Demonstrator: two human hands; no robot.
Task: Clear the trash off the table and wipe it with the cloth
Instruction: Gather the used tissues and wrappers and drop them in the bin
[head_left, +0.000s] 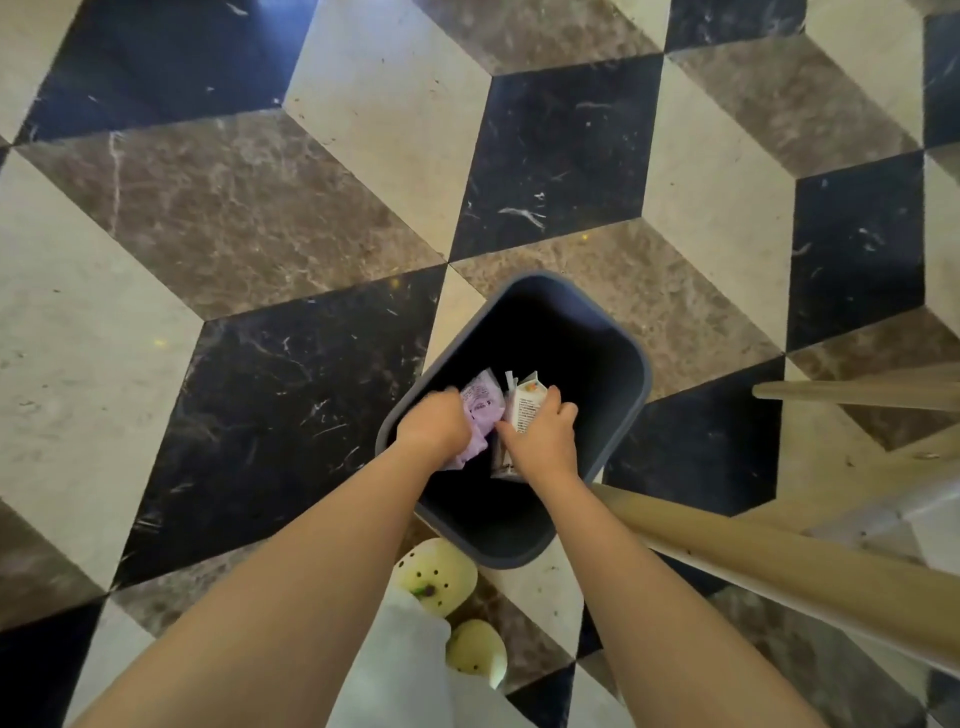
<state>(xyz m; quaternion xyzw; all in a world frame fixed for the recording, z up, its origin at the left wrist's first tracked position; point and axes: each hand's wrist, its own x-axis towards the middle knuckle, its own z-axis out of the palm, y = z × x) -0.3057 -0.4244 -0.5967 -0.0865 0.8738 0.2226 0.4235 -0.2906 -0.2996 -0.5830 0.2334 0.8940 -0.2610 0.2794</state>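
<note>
Trash: a purple wrapper (480, 410) in the left hand (434, 428) grip and a small white carton (524, 408) in the right hand (543, 441) grip, both clasped over the open dark bin (631, 358) on the patterned floor (234, 208).

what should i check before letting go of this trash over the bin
1. Left hand grips the purple wrapper: ok.
2. Right hand grips the small carton: ok.
3. Both items sit over the opening of the dark bin, inside its rim: ok.
4. Bin stands upright on the marble floor: ok.
5. Room left in the bin: ok; the interior looks dark and mostly empty, though the bottom is hard to see.
6. Table fully cleared of trash: cannot tell; only wooden legs show at right.
</note>
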